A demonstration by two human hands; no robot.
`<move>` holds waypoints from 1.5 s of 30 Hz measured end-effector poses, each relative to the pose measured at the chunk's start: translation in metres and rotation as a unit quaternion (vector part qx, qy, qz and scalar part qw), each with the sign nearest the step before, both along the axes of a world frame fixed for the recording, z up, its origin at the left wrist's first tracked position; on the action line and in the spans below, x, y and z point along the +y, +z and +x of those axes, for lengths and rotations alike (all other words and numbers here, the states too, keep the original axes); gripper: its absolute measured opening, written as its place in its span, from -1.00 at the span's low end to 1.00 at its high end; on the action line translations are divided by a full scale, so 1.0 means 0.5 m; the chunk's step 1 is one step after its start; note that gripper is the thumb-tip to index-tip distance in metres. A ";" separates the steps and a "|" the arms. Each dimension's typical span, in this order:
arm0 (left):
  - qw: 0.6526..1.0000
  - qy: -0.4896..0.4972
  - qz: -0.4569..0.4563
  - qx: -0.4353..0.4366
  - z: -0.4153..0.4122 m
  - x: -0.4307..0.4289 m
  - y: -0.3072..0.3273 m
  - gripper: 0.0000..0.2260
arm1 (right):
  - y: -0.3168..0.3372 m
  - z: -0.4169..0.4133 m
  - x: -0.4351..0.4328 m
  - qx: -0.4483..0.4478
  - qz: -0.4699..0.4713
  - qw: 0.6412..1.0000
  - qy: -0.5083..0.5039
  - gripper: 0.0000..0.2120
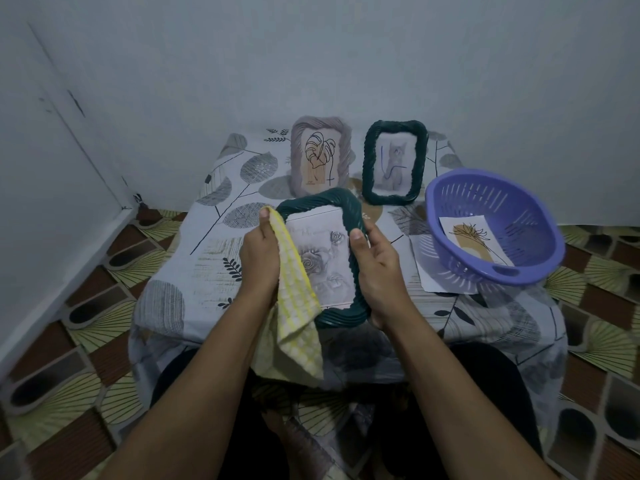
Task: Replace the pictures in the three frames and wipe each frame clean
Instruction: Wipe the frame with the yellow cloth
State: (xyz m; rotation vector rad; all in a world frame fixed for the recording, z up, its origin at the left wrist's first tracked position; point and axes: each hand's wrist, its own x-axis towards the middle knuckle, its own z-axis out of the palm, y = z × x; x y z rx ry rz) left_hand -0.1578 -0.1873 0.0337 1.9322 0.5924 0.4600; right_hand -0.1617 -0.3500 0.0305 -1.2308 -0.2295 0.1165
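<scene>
Head view: wipe step in hand, on the dark green frame.
Left hand is curled round the yellow cloth, pressing it on the frame's left rail. Right hand grips the right rail. The frame is tilted at the near edge of the surface; can't tell if it rests there. Next, probably: work the cloth round the other rails and the front, keeping the right grip steady.

I see a table draped in a pale tablecloth printed with grey leaves and dark stems, its far edge against a plain grey-blue wall. On the right side sits a purple slotted basket, a handle hole in its near rim. Around the table the floor shows brown, black and yellow fan-patterned tiles. A wall corner stands at left.
</scene>
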 end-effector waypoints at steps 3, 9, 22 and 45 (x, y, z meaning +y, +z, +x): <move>0.999 -0.016 0.044 -0.001 -0.012 -0.016 -0.007 -0.51 | -0.001 0.000 0.003 -0.004 -0.002 1.000 -0.004 -0.78; 0.975 -0.083 0.200 0.052 -0.048 -0.065 -0.037 -0.35 | -0.004 0.003 0.033 -0.013 -0.048 0.997 -0.060 -0.78; 0.924 -0.094 0.366 0.053 -0.020 -0.017 -0.013 -0.29 | -0.008 -0.023 0.056 0.004 -0.047 0.998 -0.030 -0.77; 0.880 -0.276 0.374 -0.094 -0.033 -0.071 0.002 -0.41 | 0.038 0.001 0.033 0.014 -0.005 0.999 -0.034 -0.76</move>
